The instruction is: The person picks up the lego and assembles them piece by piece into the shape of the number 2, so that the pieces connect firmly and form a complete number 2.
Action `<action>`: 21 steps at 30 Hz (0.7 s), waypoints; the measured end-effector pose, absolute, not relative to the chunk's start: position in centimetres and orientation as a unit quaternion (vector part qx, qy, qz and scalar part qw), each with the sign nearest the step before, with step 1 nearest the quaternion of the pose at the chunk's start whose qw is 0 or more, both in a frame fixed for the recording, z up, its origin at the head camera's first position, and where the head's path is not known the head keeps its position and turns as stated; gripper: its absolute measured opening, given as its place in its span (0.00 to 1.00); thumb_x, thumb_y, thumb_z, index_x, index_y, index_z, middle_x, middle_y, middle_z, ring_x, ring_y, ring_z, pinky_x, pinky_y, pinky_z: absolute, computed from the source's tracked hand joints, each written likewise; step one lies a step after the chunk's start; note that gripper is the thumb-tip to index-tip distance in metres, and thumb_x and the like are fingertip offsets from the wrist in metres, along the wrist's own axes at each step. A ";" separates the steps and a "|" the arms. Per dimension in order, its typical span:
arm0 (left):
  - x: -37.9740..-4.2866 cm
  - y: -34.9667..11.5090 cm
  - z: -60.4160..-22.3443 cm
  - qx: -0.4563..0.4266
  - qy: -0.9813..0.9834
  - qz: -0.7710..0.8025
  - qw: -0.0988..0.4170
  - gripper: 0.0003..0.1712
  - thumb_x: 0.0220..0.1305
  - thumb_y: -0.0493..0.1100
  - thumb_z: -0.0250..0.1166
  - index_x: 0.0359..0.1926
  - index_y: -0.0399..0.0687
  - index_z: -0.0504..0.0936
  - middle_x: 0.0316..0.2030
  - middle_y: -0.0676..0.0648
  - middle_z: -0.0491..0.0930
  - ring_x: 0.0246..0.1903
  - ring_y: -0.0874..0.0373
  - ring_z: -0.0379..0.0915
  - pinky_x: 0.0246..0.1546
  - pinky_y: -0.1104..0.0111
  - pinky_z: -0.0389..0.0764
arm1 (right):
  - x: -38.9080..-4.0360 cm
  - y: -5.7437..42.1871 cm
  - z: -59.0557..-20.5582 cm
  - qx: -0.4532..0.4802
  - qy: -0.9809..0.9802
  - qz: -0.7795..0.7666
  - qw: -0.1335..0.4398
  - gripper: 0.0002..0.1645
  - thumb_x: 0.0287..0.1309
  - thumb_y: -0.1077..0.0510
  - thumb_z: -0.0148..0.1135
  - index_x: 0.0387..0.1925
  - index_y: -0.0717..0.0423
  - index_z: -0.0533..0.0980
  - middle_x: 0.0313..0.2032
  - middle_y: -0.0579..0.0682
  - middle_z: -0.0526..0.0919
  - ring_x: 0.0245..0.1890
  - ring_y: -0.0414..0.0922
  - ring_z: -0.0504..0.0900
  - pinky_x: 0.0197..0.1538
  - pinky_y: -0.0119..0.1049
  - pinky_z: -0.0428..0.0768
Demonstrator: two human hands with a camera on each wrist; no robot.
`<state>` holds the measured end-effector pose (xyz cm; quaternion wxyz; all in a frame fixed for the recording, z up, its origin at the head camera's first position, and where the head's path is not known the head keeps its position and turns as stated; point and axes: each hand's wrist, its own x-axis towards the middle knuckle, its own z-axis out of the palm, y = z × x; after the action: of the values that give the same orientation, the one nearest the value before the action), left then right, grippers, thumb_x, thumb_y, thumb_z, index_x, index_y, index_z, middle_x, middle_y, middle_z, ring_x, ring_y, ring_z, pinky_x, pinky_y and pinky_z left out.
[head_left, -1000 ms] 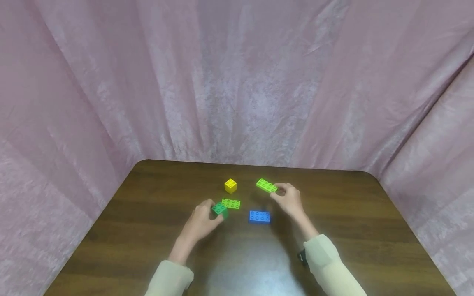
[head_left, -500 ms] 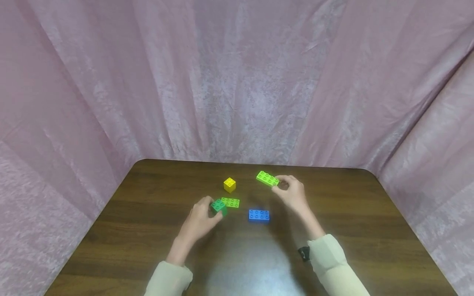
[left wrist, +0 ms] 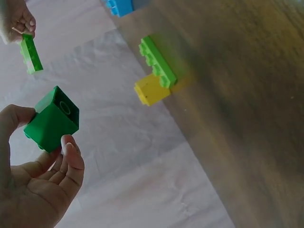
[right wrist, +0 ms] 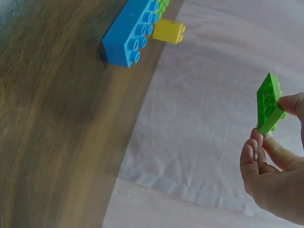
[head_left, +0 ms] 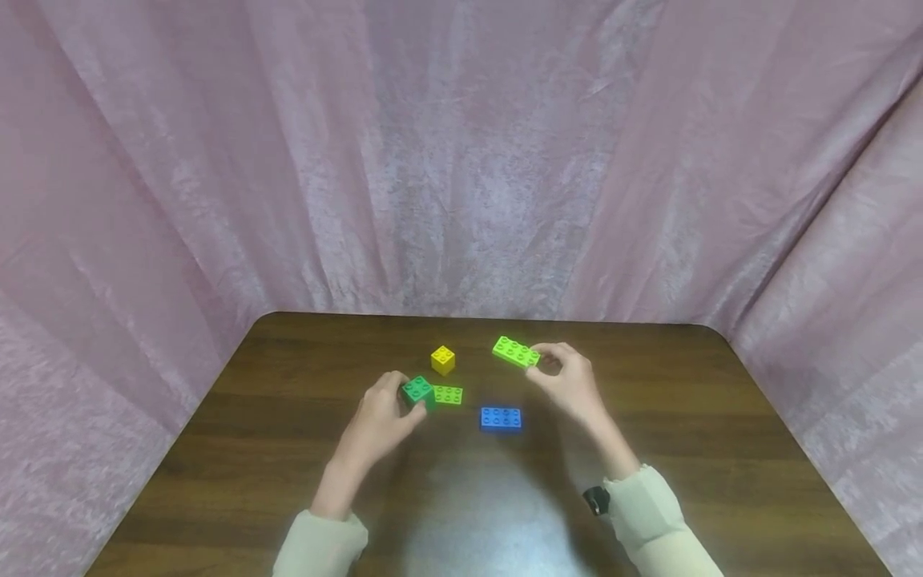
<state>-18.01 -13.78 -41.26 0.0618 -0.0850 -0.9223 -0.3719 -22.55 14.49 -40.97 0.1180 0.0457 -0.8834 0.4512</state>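
Observation:
My left hand (head_left: 376,415) pinches a dark green square brick (head_left: 418,390) between thumb and fingers, lifted off the table; its hollow underside faces the left wrist camera. In my right hand (head_left: 572,383) a thin lime green brick (head_left: 516,352) is held by one end, also raised. On the table beyond the dark green brick lies a second thin lime brick (head_left: 449,394), its left end hidden behind the held brick in the head view. A yellow square brick (head_left: 443,360) stands farther back. The blue brick (head_left: 501,418) sits nearer, between the two hands.
The dark wooden table (head_left: 685,417) has rounded far corners. Pink curtains (head_left: 476,160) hang behind it and along both sides. A dark band (head_left: 596,500) shows at the right sleeve's cuff.
My left hand has moved slightly left and up with the dark green brick. My right hand has raised the thin lime brick a little. The bricks on the table stay put.

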 end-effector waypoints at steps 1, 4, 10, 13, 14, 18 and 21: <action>-18.0 -13.8 -41.2 -0.086 -0.921 -0.375 0.063 0.17 0.56 0.42 0.67 0.43 0.38 0.75 0.34 0.43 0.74 0.31 0.57 0.68 0.30 0.72 0.73 | -22.4 14.4 -40.9 0.051 -0.882 0.453 0.117 0.21 0.47 0.63 0.68 0.47 0.62 0.81 0.39 0.59 0.83 0.40 0.51 0.81 0.48 0.44 0.82; -17.8 -13.9 -41.2 -0.087 -0.918 -0.379 0.072 0.16 0.55 0.40 0.67 0.42 0.38 0.75 0.33 0.42 0.74 0.31 0.56 0.68 0.29 0.73 0.72 | -22.0 14.4 -40.8 0.064 -0.878 0.460 0.116 0.20 0.47 0.63 0.68 0.46 0.62 0.81 0.39 0.60 0.83 0.39 0.52 0.81 0.48 0.49 0.83; -17.9 -13.9 -41.4 -0.105 -0.915 -0.379 0.095 0.15 0.54 0.38 0.67 0.41 0.36 0.76 0.30 0.43 0.73 0.28 0.59 0.67 0.26 0.76 0.71 | -21.0 15.0 -40.8 0.056 -0.871 0.472 0.122 0.19 0.46 0.64 0.69 0.44 0.62 0.82 0.36 0.57 0.83 0.39 0.54 0.82 0.46 0.45 0.83; -17.9 -13.8 -41.3 -0.112 -0.914 -0.377 0.103 0.15 0.53 0.38 0.67 0.41 0.36 0.76 0.29 0.44 0.73 0.28 0.59 0.66 0.26 0.76 0.71 | -20.4 15.4 -40.9 0.059 -0.873 0.470 0.119 0.19 0.45 0.64 0.69 0.44 0.60 0.82 0.36 0.56 0.84 0.38 0.52 0.81 0.45 0.42 0.82; -17.9 -13.8 -41.3 -0.112 -0.914 -0.376 0.105 0.16 0.53 0.38 0.67 0.41 0.36 0.76 0.29 0.44 0.72 0.28 0.59 0.66 0.26 0.76 0.71 | -20.2 15.5 -41.0 0.063 -0.873 0.469 0.117 0.19 0.45 0.64 0.69 0.44 0.60 0.82 0.36 0.56 0.84 0.39 0.52 0.81 0.45 0.43 0.82; -17.9 -13.9 -41.4 -0.112 -0.917 -0.369 0.105 0.16 0.53 0.38 0.67 0.43 0.36 0.76 0.29 0.46 0.71 0.29 0.58 0.66 0.27 0.75 0.70 | -19.5 15.6 -41.3 0.079 -0.878 0.460 0.103 0.19 0.45 0.64 0.68 0.44 0.59 0.82 0.38 0.55 0.85 0.39 0.52 0.81 0.46 0.43 0.82; -17.9 -13.8 -41.5 -0.113 -0.918 -0.366 0.103 0.17 0.53 0.38 0.67 0.43 0.36 0.76 0.30 0.47 0.71 0.29 0.58 0.67 0.27 0.75 0.70 | -19.0 15.6 -41.5 0.085 -0.880 0.458 0.096 0.19 0.45 0.64 0.68 0.44 0.60 0.82 0.38 0.55 0.85 0.40 0.52 0.82 0.47 0.42 0.83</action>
<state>-17.90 -13.77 -41.54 0.1027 -0.1130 -0.9178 -0.3665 -18.99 15.55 -41.47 0.0962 0.0852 -0.8797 0.4579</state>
